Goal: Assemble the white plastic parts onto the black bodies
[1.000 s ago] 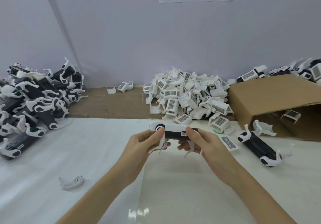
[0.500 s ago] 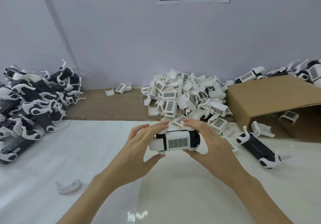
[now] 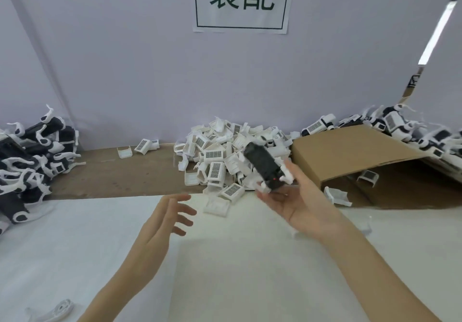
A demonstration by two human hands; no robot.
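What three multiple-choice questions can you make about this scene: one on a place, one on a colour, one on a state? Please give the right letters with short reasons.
1. Where does the pile of white parts lie?
A. inside the box
B. at the wall, left of the box
C. under the left hand

2. What colour is the body in the right hand?
A. black
B. red
C. grey

3. How is the left hand?
A. gripping a part
B. closed in a fist
C. open, holding nothing

Answers:
1 B: the pile lies at the wall beside the box.
2 A: the body is black with white ends.
3 C: its fingers are spread, apart from everything.
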